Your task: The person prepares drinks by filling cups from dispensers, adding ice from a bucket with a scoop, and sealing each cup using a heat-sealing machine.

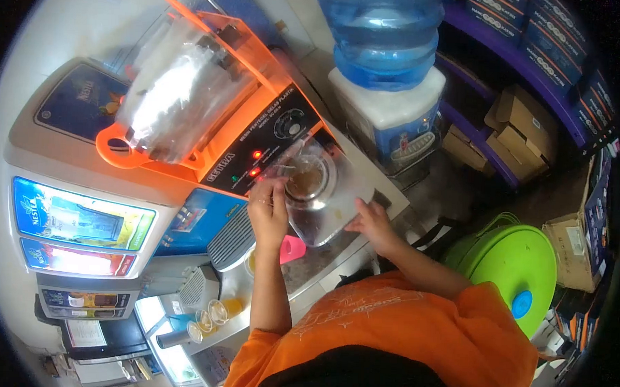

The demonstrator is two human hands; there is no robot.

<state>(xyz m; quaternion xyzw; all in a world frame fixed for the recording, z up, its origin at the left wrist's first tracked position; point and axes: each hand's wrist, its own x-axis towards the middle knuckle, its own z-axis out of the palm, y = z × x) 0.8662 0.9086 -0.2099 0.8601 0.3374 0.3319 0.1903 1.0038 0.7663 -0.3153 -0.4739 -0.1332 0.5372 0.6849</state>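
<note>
An orange cup-sealing machine stands in front of me, with lit red lights and a round knob on its black panel. In its metal plate sits a clear plastic cup holding a brown drink. Clear plastic film shows at the cup's left side, and my left hand pinches its edge there. My right hand is open, fingers spread, by the plate's front right edge, close to a black handle. Nothing shows in that hand.
A pink object lies left of the plate. Filled cups stand farther left, below drink dispensers. A water dispenser is at the back, cardboard boxes at the right, and a green lidded bucket beside me.
</note>
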